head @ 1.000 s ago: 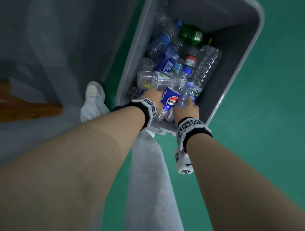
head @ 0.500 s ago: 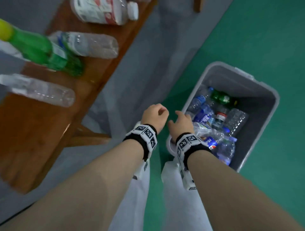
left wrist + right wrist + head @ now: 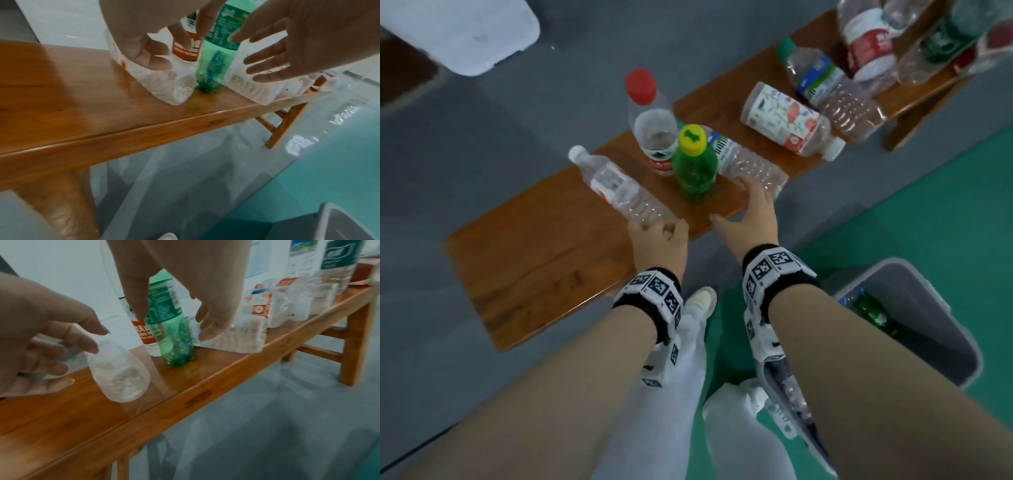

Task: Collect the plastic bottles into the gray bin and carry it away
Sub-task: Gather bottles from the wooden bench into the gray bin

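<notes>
Several empty plastic bottles lie and stand on a wooden bench (image 3: 544, 246). My left hand (image 3: 654, 228) curls its thumb and fingers round the base end of a clear bottle with a white cap (image 3: 619, 192), which lies on the bench. My right hand (image 3: 743, 205) is open with spread fingers, and its fingertips reach a ribbed clear bottle (image 3: 753, 168) lying to the right. Between the hands a green bottle with a yellow cap (image 3: 693, 161) stands upright. The gray bin (image 3: 941, 308) sits on the floor at lower right with bottles inside.
A red-capped clear bottle (image 3: 650, 126) stands behind the green one. More bottles, one with a flowered label (image 3: 787, 120), crowd the bench's right end. A white box (image 3: 458, 31) sits at top left. My legs stand between bench and bin.
Both hands left the bin and swung up to the bench. The left hand now holds the clear bottle's base and the right hand has opened toward the ribbed bottle.
</notes>
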The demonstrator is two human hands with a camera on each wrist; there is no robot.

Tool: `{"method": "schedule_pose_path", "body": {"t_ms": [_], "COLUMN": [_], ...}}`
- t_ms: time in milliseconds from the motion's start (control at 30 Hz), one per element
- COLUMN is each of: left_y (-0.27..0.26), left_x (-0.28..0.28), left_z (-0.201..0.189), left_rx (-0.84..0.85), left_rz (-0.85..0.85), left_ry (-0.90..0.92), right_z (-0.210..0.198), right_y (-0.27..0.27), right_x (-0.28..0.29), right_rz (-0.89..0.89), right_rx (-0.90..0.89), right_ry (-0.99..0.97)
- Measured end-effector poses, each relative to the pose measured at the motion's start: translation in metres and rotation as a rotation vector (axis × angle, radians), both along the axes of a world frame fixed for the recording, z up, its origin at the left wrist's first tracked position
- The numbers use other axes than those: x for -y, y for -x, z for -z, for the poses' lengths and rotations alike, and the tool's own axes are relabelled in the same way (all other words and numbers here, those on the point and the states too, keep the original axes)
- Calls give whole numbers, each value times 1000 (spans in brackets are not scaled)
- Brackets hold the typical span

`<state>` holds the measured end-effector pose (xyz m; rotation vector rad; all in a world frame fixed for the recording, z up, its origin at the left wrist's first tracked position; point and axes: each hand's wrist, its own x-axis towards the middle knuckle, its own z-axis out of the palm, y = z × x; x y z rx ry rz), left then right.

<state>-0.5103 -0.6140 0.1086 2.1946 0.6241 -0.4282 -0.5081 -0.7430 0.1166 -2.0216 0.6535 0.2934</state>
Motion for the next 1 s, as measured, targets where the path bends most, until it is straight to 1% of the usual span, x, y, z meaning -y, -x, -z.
{"method": "schedule_pose_path", "body": {"t_ms": [67, 133, 233, 300, 400, 533, 600, 700, 767, 833, 933, 1000], "left_y": [-5, -11, -26, -38, -55, -67, -69, -72, -70, -62, -38, -14], "left_x": [-18, -30, -45, -49, -48, -38, -35, -33, -32, -28, -15, -4], "left_z": [-2, -3, 2, 4, 7, 12, 17, 28, 31, 32, 33, 32], "left_rx": [18, 3, -81, -145, -253, -354, -365, -370, -352, -299, -194, -158], "left_rz": [-140, -220, -375, -443, -447, -429, -437, -421, -447, -497, -533, -544], "left_ry": [-40, -91, -122, -119, -88, -51, -39, -69, -83, -93, -104, -92], "right_z": [-4, -5, 1, 8, 18, 27, 31, 33, 33, 33, 30, 27], "right_y": [-19, -32, -45, -50, -54, -56, -55, -50, -43, -32, -6, 16], "right_x": [-18, -29, -42, -49, -54, -52, -49, -45, -42, -39, -28, -20], "right_rz": [-31, -39, -14, 27, 70, 79, 78, 73, 62, 52, 37, -1], "right_rx": [13, 16, 50, 104, 193, 180, 193, 208, 199, 199, 190, 178], "right_ry": [-34, -51, -36, 2, 57, 48, 34, 16, -2, -17, -39, -50]}}
